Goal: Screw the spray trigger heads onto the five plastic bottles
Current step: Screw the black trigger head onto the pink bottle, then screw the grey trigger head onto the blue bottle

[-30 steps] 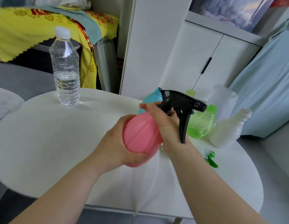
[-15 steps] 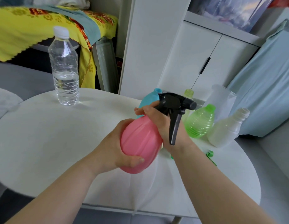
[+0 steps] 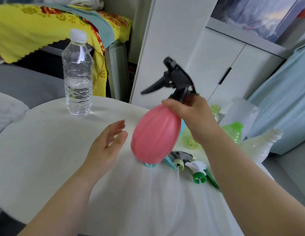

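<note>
I see my right hand [image 3: 193,116] grasping the neck of a pink bottle [image 3: 155,133], which tilts above a round white table [image 3: 46,150]. A black spray head [image 3: 175,79] sits on its top, lever pointing left. My left hand [image 3: 105,147] hovers just beside the bottle, fingers spread, holding nothing. Under the bottle lie loose spray heads: a grey one [image 3: 181,157] and a white and green one [image 3: 199,171]. A green bottle [image 3: 233,132] and a white bottle [image 3: 257,147] lie to the right. A clear water bottle [image 3: 78,74] stands at the far left.
</note>
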Motion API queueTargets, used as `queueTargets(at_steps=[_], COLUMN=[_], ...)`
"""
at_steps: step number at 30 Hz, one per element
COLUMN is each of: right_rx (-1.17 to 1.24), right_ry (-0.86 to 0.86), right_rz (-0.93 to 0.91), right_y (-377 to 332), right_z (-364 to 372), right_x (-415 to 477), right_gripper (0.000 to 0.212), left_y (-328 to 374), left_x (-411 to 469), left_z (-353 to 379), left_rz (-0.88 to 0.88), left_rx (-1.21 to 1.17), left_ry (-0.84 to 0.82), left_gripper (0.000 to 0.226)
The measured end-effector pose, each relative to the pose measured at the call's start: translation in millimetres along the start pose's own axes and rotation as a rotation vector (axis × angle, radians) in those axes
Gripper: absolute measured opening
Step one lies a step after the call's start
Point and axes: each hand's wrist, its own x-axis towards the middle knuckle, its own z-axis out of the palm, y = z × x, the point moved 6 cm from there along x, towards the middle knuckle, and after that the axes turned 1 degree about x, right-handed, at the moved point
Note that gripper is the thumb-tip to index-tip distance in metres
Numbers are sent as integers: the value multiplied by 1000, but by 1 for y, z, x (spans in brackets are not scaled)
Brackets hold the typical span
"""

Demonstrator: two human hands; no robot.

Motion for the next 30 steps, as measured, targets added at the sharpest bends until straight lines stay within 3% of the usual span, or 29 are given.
queueTargets(at_steps=[3,8,11,19,30], right_rx=[-29,-52,-43,-14,-132], right_ry=[254,406,420,398,171], right_rz=[7,39,72,105,213], right_y=[9,36,51,66,69], right_z=[4,22,32,48,62], right_x=[23,53,64,72,72], right_gripper=[20,29,31,23,27], left_y=[-15,-42,-60,-61,-62], left_x=[9,14,14,14,15], left_z=[-13,-2,6,10,11], left_rz=[15,10,-23,20,16], left_rx=[306,771,930,1020,1010], left_ry=[100,-46,-157,-187,-194], left_gripper=[32,43,51,53,53])
